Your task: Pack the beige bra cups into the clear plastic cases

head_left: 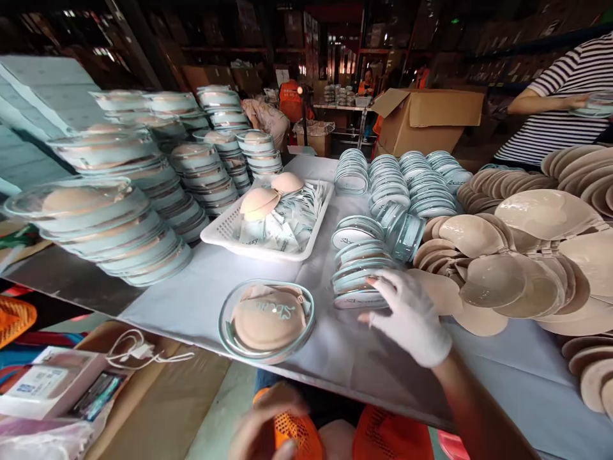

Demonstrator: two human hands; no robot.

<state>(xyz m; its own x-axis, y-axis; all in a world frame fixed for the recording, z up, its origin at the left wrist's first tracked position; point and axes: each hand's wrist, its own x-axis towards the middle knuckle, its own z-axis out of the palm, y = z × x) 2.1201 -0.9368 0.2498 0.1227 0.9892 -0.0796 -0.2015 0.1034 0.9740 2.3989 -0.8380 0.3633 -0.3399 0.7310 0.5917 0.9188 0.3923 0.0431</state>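
My right hand, in a white glove with bare fingertips, is open beside the front end of a row of oval pale-blue case parts. Its fingers are apart at the end piece, and I cannot tell if they touch it. Low at the table's front edge is my left hand, bare and blurred, with thumb and fingers apart and nothing visible between them. In front of me lies a clear oval case with a beige bra cup inside and pale lettering on top.
A white basket holds beige cups and small packets. Stacks of filled cases stand left, loose beige bra cups lie right, and more blue case parts are behind. A cardboard box and a person in stripes are beyond.
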